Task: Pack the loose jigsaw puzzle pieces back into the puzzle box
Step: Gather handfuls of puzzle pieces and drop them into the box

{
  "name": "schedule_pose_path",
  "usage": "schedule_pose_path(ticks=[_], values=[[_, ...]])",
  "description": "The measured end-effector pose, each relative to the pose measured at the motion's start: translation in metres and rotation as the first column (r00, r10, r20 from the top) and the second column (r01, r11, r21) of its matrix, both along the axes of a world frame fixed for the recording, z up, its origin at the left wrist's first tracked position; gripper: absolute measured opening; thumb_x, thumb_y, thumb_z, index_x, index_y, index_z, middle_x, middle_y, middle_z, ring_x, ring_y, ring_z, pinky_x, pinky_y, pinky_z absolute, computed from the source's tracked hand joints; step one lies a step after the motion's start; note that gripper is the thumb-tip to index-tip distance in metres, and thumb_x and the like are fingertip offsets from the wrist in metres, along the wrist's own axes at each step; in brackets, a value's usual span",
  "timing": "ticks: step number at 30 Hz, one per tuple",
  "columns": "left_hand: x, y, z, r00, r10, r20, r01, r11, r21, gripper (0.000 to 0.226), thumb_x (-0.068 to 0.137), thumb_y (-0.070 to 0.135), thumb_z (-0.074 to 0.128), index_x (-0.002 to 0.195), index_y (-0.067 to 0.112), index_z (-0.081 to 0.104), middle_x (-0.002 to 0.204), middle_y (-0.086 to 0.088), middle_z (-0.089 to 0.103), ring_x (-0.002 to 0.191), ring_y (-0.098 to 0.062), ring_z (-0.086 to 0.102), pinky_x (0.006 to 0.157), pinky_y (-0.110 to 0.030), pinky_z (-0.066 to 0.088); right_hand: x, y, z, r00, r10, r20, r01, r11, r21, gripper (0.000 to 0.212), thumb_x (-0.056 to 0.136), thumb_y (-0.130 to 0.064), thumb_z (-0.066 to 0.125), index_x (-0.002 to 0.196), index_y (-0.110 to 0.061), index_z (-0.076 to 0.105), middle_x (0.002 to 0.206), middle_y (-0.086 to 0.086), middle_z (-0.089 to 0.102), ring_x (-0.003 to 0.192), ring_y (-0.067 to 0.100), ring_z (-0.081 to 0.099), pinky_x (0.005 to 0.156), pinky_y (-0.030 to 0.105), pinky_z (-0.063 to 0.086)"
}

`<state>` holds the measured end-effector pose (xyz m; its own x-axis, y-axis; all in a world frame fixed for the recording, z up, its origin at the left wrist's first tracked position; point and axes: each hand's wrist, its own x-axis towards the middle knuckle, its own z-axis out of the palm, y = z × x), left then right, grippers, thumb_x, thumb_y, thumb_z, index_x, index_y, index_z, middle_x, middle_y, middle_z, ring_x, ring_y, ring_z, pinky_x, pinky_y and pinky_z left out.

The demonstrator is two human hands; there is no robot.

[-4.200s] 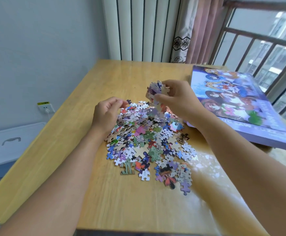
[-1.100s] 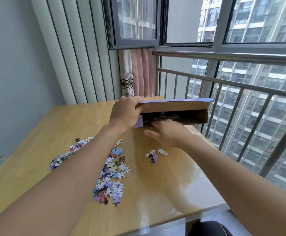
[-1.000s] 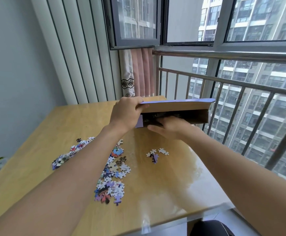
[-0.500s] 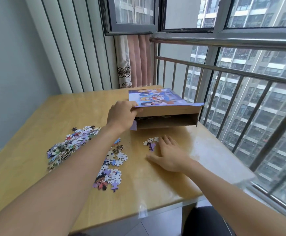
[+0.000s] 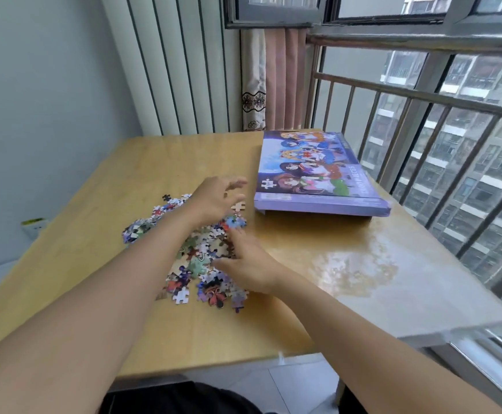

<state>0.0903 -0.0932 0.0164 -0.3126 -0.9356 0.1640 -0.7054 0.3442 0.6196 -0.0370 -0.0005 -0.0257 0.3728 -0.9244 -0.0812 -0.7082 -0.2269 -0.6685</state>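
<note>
A purple puzzle box [image 5: 312, 171] with a cartoon picture on its lid lies at the far right of the wooden table [image 5: 318, 264], its lid down. A heap of loose jigsaw pieces [image 5: 196, 258] spreads across the table's middle. My left hand [image 5: 216, 198] hovers over the heap's far side, fingers apart, holding nothing. My right hand [image 5: 249, 264] rests flat against the heap's right edge, fingers spread on the pieces. Both forearms hide part of the heap.
A metal window railing [image 5: 423, 121] runs along the table's right side. Pink curtains [image 5: 276, 79] and white ribbed panels stand behind the table. A wall socket [image 5: 34, 225] sits low on the left wall. Bare shiny tabletop lies right of the heap.
My left hand has let go of the box lid, which now lies shut, and moved back over the heap. My right hand slid left from the small stray cluster to the heap's edge.
</note>
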Motion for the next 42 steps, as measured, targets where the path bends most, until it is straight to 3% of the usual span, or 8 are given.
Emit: schedule_pose_path(ticks=[6, 13, 28, 30, 31, 32, 35, 42], values=[[0.080, 0.036, -0.014, 0.957, 0.288, 0.040, -0.279, 0.947, -0.158, 0.039, 0.093, 0.040, 0.065, 0.129, 0.025, 0.064, 0.136, 0.001, 0.060, 0.125, -0.016, 0.053, 0.106, -0.031, 0.039, -0.002, -0.024, 0.016, 0.962, -0.174, 0.213, 0.162, 0.984, 0.071, 0.071, 0.090, -0.018, 0.063, 0.154, -0.020, 0.034, 0.096, -0.005, 0.061, 0.062, 0.001, 0.057, 0.060, 0.020, 0.048], [0.118, 0.058, -0.059, 0.845, 0.523, 0.109, -0.525, 0.851, -0.013, 0.079, 0.084, 0.077, 0.040, 0.144, 0.026, 0.050, 0.151, 0.000, 0.046, 0.139, -0.023, 0.040, 0.116, -0.043, 0.030, 0.020, -0.053, 0.022, 0.976, -0.195, 0.093, 0.198, 0.980, -0.032, 0.070, 0.094, -0.034, 0.058, 0.153, -0.011, 0.030, 0.149, 0.012, 0.044, 0.106, 0.023, 0.059, 0.082, 0.033, 0.048], [0.105, 0.042, -0.059, 0.835, 0.426, -0.349, -0.422, 0.902, 0.091, 0.039, 0.106, 0.022, 0.037, 0.139, 0.026, 0.056, 0.141, 0.011, 0.054, 0.122, 0.003, 0.044, 0.086, 0.002, 0.028, 0.074, -0.087, 0.041, 0.995, -0.091, 0.032, 0.084, 0.981, 0.174, 0.082, 0.077, -0.050, 0.079, 0.143, -0.013, 0.047, 0.141, 0.006, 0.054, 0.117, 0.023, 0.057, 0.095, 0.034, 0.049], [0.106, 0.040, -0.061, 0.832, 0.418, -0.364, -0.411, 0.906, 0.100, 0.039, 0.106, 0.025, 0.037, 0.141, 0.028, 0.054, 0.144, 0.010, 0.052, 0.124, 0.002, 0.044, 0.092, -0.005, 0.030, 0.073, -0.091, 0.041, 0.995, -0.097, 0.022, 0.090, 0.976, 0.196, 0.064, 0.079, -0.051, 0.078, 0.123, -0.010, 0.058, 0.132, 0.011, 0.058, 0.101, 0.024, 0.063, 0.087, 0.035, 0.053], [0.106, 0.039, -0.061, 0.838, 0.409, -0.362, -0.400, 0.911, 0.102, 0.039, 0.107, 0.026, 0.036, 0.142, 0.029, 0.053, 0.145, 0.009, 0.051, 0.127, 0.001, 0.043, 0.096, -0.011, 0.030, 0.073, -0.092, 0.040, 0.994, -0.103, 0.032, 0.093, 0.973, 0.212, 0.053, 0.079, -0.052, 0.077, 0.109, -0.012, 0.060, 0.092, 0.006, 0.061, 0.083, 0.022, 0.060, 0.073, 0.031, 0.049], [0.104, 0.038, -0.062, 0.845, 0.395, -0.360, -0.384, 0.917, 0.105, 0.039, 0.107, 0.027, 0.036, 0.143, 0.029, 0.051, 0.147, 0.009, 0.049, 0.129, 0.000, 0.041, 0.099, -0.015, 0.029, 0.072, -0.094, 0.038, 0.991, -0.124, 0.047, 0.109, 0.966, 0.232, 0.047, 0.079, -0.053, 0.076, 0.098, -0.013, 0.059, 0.082, -0.005, 0.038, 0.068, 0.020, 0.049, 0.062, 0.029, 0.039], [0.101, 0.037, -0.063, 0.858, 0.363, -0.364, -0.352, 0.931, 0.098, 0.040, 0.108, 0.027, 0.033, 0.146, 0.030, 0.046, 0.150, 0.010, 0.045, 0.130, 0.003, 0.037, 0.097, -0.010, 0.026, 0.069, -0.100, 0.032, 0.979, -0.175, 0.102, 0.137, 0.942, 0.307, 0.060, 0.073, -0.058, 0.077, 0.097, -0.004, 0.065, 0.065, 0.000, 0.034, 0.059, 0.019, 0.033, 0.058, 0.032, 0.026], [0.098, 0.036, -0.063, 0.882, 0.355, -0.310, -0.348, 0.934, 0.081, 0.043, 0.108, 0.027, 0.030, 0.150, 0.029, 0.040, 0.154, 0.006, 0.039, 0.140, -0.006, 0.032, 0.106, -0.021, 0.023, 0.062, -0.102, 0.030, 0.963, -0.209, 0.169, 0.120, 0.897, 0.427, 0.090, 0.049, -0.070, 0.081, 0.115, -0.012, 0.060, 0.113, 0.009, 0.063, 0.108, 0.029, 0.063, 0.094, 0.052, 0.056]])
